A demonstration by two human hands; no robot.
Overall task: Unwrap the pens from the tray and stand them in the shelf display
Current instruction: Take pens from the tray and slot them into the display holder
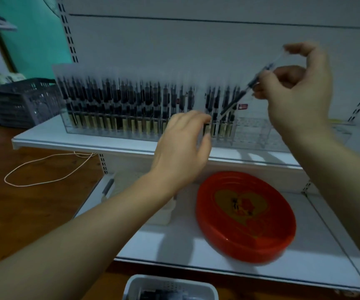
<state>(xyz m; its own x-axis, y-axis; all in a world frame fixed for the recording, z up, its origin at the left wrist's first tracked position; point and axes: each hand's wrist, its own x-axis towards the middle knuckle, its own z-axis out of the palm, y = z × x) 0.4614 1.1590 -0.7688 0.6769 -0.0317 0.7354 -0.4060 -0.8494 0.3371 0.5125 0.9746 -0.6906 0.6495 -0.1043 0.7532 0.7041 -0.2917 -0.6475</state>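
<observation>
Head view. The right hand [298, 92] pinches a slim dark pen in a clear sleeve [246, 92] at mid-barrel between thumb and fingertips, tilted with its lower tip pointing down-left of the fingers toward the clear acrylic shelf display [110, 131], probably to line it up with a vacant slot. The left hand [183, 146], fingers loosely curled and holding nothing, rests against the display's front just below that tip, apparently to steady it. Below both wrists lies a red oval plastic tray [213, 215]; no pens are visible in it.
</observation>
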